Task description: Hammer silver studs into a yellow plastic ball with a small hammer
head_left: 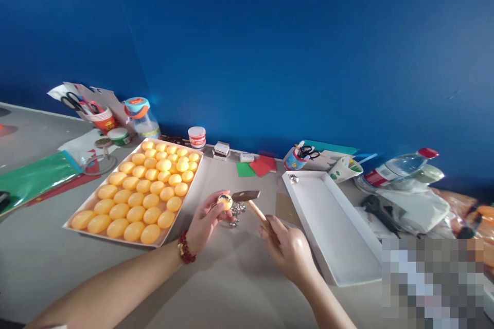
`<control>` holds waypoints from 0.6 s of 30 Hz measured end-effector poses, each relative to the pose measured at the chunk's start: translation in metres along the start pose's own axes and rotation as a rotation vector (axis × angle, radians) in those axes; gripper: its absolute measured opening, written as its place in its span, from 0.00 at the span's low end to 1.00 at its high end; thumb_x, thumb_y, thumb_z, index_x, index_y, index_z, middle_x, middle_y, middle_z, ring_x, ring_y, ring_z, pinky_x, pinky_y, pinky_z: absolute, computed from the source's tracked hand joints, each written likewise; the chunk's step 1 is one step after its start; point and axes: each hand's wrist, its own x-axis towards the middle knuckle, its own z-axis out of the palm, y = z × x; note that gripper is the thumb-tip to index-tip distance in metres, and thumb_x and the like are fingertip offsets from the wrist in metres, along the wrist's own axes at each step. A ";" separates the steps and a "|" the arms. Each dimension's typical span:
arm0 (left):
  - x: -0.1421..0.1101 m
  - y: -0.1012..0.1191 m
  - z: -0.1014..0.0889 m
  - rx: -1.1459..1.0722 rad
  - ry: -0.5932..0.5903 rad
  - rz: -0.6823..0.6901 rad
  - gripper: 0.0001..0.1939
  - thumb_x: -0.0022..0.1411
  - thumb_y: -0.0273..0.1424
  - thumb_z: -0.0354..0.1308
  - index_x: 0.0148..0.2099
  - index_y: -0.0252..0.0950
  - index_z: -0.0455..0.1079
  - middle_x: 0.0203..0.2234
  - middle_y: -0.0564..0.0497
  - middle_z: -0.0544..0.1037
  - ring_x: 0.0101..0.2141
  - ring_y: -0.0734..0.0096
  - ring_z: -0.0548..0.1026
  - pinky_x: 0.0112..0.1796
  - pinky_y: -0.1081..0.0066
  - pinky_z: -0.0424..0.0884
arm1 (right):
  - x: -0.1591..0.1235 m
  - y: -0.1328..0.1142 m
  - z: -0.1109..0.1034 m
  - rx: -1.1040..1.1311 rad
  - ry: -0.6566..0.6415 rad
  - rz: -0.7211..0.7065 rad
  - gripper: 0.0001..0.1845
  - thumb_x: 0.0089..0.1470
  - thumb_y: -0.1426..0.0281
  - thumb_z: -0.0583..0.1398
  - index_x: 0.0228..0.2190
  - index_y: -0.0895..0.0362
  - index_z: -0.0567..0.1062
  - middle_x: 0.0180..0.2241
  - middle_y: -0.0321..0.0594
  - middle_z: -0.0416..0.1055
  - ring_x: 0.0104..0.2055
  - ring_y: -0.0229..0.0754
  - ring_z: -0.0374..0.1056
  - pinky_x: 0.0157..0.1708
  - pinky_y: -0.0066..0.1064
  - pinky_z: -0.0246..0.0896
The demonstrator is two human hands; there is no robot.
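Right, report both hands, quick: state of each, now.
Left hand: closed on an orange ball, fingers around it.
Right hand: closed around the wooden handle of a hammer.

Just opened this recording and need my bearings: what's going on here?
A person works at a grey table. Their left hand holds an orange ball with dark markings, and their right hand grips a hammer, its head close beside the ball; whether they touch is unclear. Small shiny metal pieces lie by the left hand. On the left, a shallow box holds rows of orange balls; on the right, a long white tray has one shiny piece at its far end.
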 end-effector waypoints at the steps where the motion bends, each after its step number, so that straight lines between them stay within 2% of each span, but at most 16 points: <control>1: 0.000 0.000 0.000 0.002 -0.001 0.000 0.19 0.62 0.34 0.60 0.53 0.35 0.69 0.27 0.52 0.76 0.30 0.71 0.77 0.38 0.64 0.77 | 0.000 0.000 0.000 0.002 0.003 -0.003 0.13 0.63 0.65 0.49 0.34 0.57 0.69 0.18 0.33 0.67 0.17 0.37 0.61 0.20 0.27 0.42; 10: -0.001 0.001 0.001 0.012 -0.001 0.006 0.18 0.61 0.34 0.60 0.53 0.37 0.69 0.30 0.52 0.76 0.30 0.71 0.76 0.38 0.63 0.77 | -0.001 0.001 0.003 0.009 0.050 -0.004 0.12 0.63 0.65 0.50 0.34 0.57 0.69 0.18 0.33 0.66 0.17 0.37 0.60 0.20 0.28 0.43; 18: -0.001 0.001 0.001 0.003 0.016 -0.006 0.19 0.59 0.34 0.62 0.52 0.37 0.70 0.29 0.52 0.77 0.29 0.70 0.77 0.38 0.62 0.77 | 0.000 -0.001 0.001 0.000 -0.018 0.005 0.11 0.62 0.66 0.51 0.34 0.56 0.70 0.17 0.33 0.67 0.18 0.37 0.62 0.20 0.28 0.42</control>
